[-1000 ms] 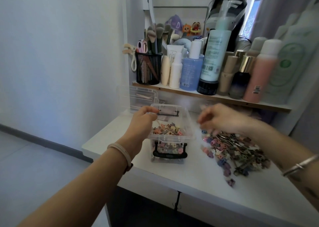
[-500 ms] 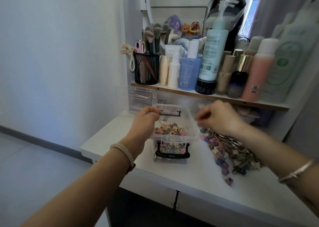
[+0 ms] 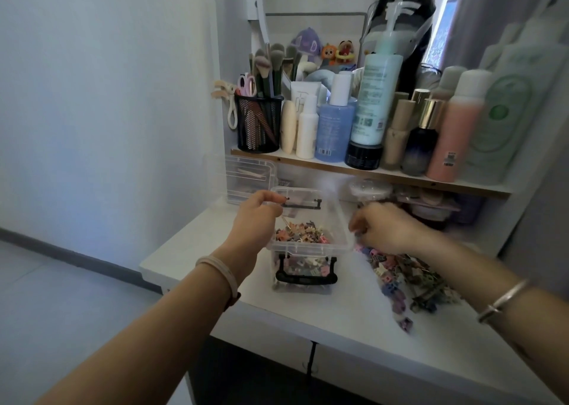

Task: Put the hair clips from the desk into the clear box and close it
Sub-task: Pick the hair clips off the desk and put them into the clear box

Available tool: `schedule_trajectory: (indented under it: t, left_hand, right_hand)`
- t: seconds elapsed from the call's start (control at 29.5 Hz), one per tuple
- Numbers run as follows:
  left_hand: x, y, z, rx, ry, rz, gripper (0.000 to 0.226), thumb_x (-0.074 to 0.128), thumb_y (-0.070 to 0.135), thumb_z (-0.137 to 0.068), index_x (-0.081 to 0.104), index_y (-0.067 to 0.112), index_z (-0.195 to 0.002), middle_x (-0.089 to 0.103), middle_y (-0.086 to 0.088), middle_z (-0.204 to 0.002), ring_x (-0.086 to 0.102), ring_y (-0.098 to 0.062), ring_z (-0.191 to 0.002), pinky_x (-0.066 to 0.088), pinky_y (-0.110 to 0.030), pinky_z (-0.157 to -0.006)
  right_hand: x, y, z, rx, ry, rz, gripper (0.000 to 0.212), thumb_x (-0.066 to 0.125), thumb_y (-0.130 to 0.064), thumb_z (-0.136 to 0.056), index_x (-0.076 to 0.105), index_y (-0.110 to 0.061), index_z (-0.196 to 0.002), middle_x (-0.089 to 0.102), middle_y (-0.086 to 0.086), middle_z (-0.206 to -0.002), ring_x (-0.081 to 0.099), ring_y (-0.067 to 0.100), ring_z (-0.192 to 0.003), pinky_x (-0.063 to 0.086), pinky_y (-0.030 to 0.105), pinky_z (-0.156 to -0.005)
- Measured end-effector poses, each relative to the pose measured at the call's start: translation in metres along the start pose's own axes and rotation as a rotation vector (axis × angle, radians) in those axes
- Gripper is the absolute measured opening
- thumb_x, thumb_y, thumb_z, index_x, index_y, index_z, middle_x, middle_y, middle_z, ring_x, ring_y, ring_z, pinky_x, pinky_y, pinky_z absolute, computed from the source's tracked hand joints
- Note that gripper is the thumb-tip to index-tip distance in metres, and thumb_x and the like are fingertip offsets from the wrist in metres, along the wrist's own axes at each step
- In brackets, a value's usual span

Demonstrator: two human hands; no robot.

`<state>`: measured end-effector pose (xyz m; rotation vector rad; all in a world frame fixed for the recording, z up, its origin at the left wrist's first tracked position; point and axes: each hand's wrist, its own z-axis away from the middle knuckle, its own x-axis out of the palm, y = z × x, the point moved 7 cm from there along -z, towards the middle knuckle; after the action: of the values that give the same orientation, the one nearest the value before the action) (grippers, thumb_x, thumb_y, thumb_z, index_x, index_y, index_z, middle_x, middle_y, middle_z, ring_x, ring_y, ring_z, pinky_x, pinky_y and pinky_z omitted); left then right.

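The clear box (image 3: 341, 219) stands open in the middle of the white desk (image 3: 338, 312), with black latches and several coloured hair clips (image 3: 303, 235) inside. My left hand (image 3: 255, 216) pinches the box's left rim near its far corner. To the right of the box, a loose pile of hair clips (image 3: 409, 276) lies on the desk. My right hand (image 3: 385, 226) is low over the pile's far end, beside the box's right wall. Its fingers are curled downward and blurred, so what they hold is hidden.
A clear lid (image 3: 246, 176) leans behind the box at the left, under the shelf (image 3: 385, 175). That shelf carries bottles and a black mesh brush cup (image 3: 258, 124). The desk's left edge (image 3: 147, 266) drops to the floor.
My right hand has dropped from beside the box's rim onto the far end of the clip pile. My left hand stays on the box's left rim.
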<state>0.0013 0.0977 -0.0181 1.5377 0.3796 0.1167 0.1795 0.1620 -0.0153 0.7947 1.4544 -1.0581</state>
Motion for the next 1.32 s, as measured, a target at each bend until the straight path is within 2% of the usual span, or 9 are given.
schedule_trajectory:
  t: [0.44,0.58,0.68,0.74,0.85,0.95,1.05,1.12,1.32]
  left_hand:
    - [-0.001,0.002,-0.001,0.007,0.012,-0.021,0.018,0.040,0.006,-0.093,0.055,0.016,-0.097,0.049,0.003,-0.081,0.041,-0.013,-0.065,0.036,-0.023,-0.057]
    - [0.000,0.002,-0.001,0.006,0.007,-0.023,0.018,0.040,0.007,-0.093,0.055,0.016,-0.098,0.050,0.004,-0.081,0.042,-0.013,-0.066,0.036,-0.022,-0.056]
    - [-0.001,0.003,-0.002,0.011,0.015,-0.028,0.018,0.041,0.007,-0.093,0.055,0.017,-0.096,0.049,0.004,-0.081,0.042,-0.013,-0.065,0.035,-0.023,-0.056]
    - [-0.001,0.002,-0.003,0.007,0.017,-0.022,0.018,0.041,0.007,-0.093,0.055,0.017,-0.095,0.049,0.003,-0.081,0.042,-0.014,-0.065,0.035,-0.023,-0.056]
    - [0.000,0.001,-0.002,-0.002,0.004,-0.015,0.018,0.040,0.006,-0.093,0.055,0.016,-0.095,0.049,0.001,-0.079,0.042,-0.014,-0.063,0.035,-0.023,-0.056]
    - [0.001,0.001,-0.001,-0.002,-0.008,-0.008,0.018,0.040,0.007,-0.093,0.055,0.017,-0.092,0.049,0.000,-0.079,0.042,-0.014,-0.063,0.036,-0.023,-0.056]
    - [0.000,0.001,-0.001,0.001,-0.003,-0.012,0.018,0.040,0.007,-0.093,0.054,0.018,-0.091,0.049,0.001,-0.079,0.041,-0.013,-0.062,0.035,-0.023,-0.056]
    - [0.000,0.000,-0.002,0.000,0.002,-0.011,0.019,0.040,0.007,-0.093,0.054,0.019,-0.090,0.050,0.001,-0.079,0.041,-0.013,-0.062,0.035,-0.023,-0.055]
    - [0.001,0.001,-0.002,0.007,0.005,-0.006,0.020,0.041,0.008,-0.093,0.055,0.020,-0.087,0.052,0.000,-0.084,0.043,-0.014,-0.065,0.035,-0.024,-0.057]
  right_hand:
    - [0.016,-0.010,0.001,-0.200,0.019,0.177,0.026,0.051,-0.002,-0.087,0.071,-0.013,-0.099,0.070,0.002,-0.102,0.062,0.016,-0.095,0.034,0.017,-0.065]
    - [0.013,-0.009,0.003,-0.216,0.068,0.123,0.025,0.055,-0.001,-0.085,0.072,-0.013,-0.098,0.071,0.003,-0.100,0.063,0.014,-0.091,0.038,0.015,-0.070]
    - [-0.020,-0.005,0.002,-0.157,0.244,-0.154,0.019,0.063,0.001,-0.081,0.074,-0.012,-0.090,0.068,-0.004,-0.084,0.057,-0.001,-0.073,0.038,0.009,-0.072]
    - [-0.045,-0.007,0.005,-0.141,0.333,-0.527,0.021,0.069,0.001,-0.077,0.071,-0.020,-0.076,0.065,-0.009,-0.069,0.056,-0.009,-0.056,0.044,0.011,-0.064]
    - [-0.058,-0.027,0.012,-0.224,0.205,-0.881,0.019,0.070,0.001,-0.076,0.070,-0.018,-0.078,0.071,-0.014,-0.065,0.064,-0.008,-0.065,0.048,0.005,-0.061]
    - [-0.051,-0.036,0.013,-0.239,0.086,-0.694,0.016,0.068,-0.009,-0.080,0.073,-0.016,-0.094,0.069,-0.015,-0.092,0.062,-0.007,-0.086,0.043,0.008,-0.083]
    - [-0.039,-0.012,0.002,-0.096,0.210,-0.389,0.023,0.063,-0.008,-0.085,0.070,-0.015,-0.106,0.069,0.001,-0.108,0.057,0.004,-0.091,0.040,0.015,-0.084]
    - [-0.018,0.001,-0.001,-0.040,0.126,-0.152,0.028,0.060,-0.006,-0.086,0.067,-0.014,-0.112,0.067,0.003,-0.117,0.057,0.008,-0.098,0.040,0.016,-0.085]
    - [0.013,0.006,-0.004,-0.075,0.027,0.070,0.026,0.054,-0.010,-0.086,0.069,-0.019,-0.106,0.069,0.002,-0.109,0.062,0.020,-0.105,0.042,0.021,-0.079]
